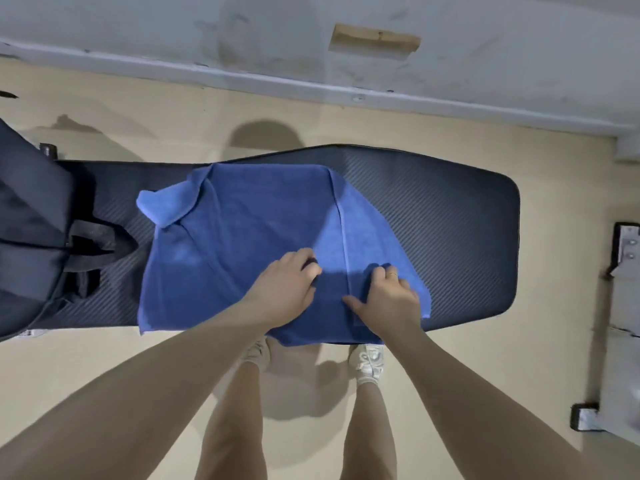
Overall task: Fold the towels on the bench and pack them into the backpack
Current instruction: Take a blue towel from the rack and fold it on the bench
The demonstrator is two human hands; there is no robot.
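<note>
A blue towel lies spread across the middle of the dark padded bench, its near edge hanging over the front. Its far left corner is flipped up. A lighter fold runs along its right side. My left hand rests on the towel near the front, fingers curled into the cloth. My right hand grips a bunched ridge of the towel beside it, thumb stretched left. The dark backpack sits on the bench's left end, its black handle loop pointing toward the towel.
The bench stands on a beige floor close to a grey wall. My legs and white shoes are right at the bench's front edge. Grey metal equipment stands at the right edge of view.
</note>
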